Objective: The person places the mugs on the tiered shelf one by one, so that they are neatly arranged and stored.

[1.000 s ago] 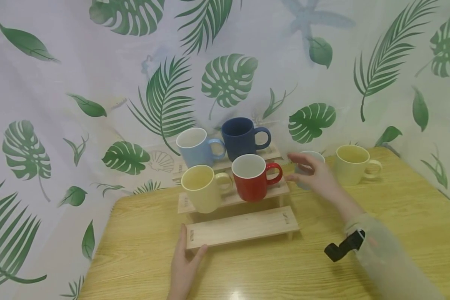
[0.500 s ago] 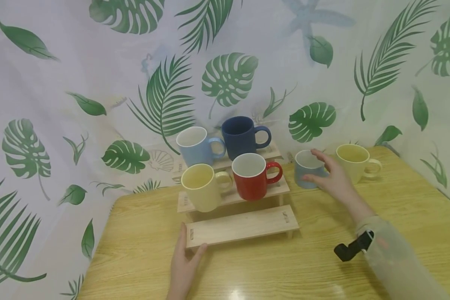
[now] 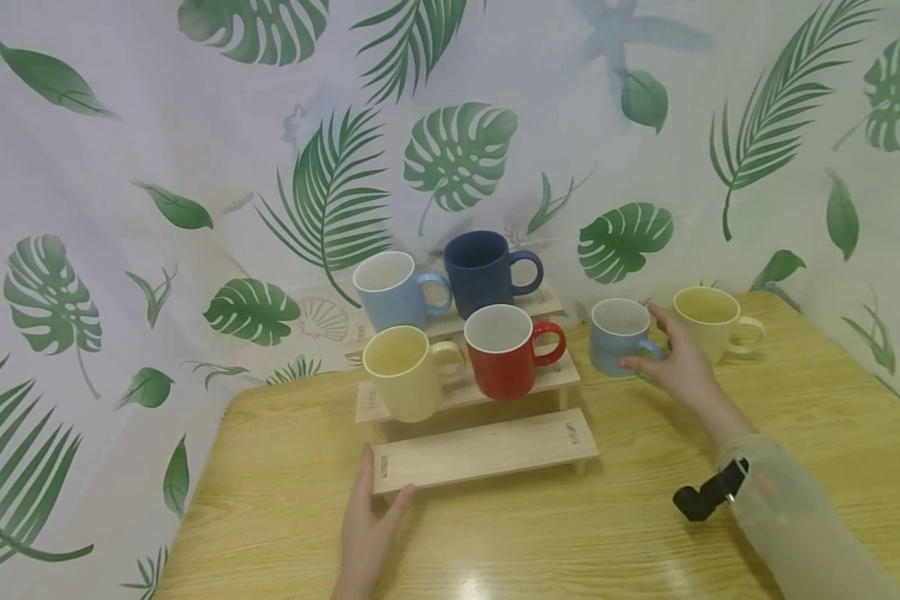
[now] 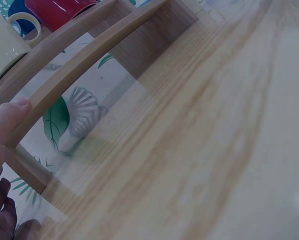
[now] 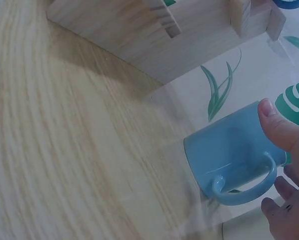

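A three-step wooden rack (image 3: 480, 454) stands on the table. My left hand (image 3: 366, 525) grips its lowest step at the left end, the thumb (image 4: 12, 112) on the front edge. To the right of the rack a light blue mug (image 3: 619, 337) stands upright on the table, its handle toward my right hand (image 3: 686, 367). In the right wrist view that hand's thumb (image 5: 274, 122) lies at the light blue mug (image 5: 229, 145) near its rim, and the fingers are spread beyond the handle, not closed round it.
A pale yellow mug (image 3: 401, 375) and a red mug (image 3: 501, 358) stand on the middle step. Another light blue mug (image 3: 393, 300) and a dark blue mug (image 3: 480, 275) are on the top one. Beside my right hand stands another yellow mug (image 3: 705, 321). A leaf-print cloth (image 3: 270, 183) hangs behind.
My right hand has moved right, from in front of the light blue mug to its handle side, uncovering the mug. My left hand has stayed on the rack.
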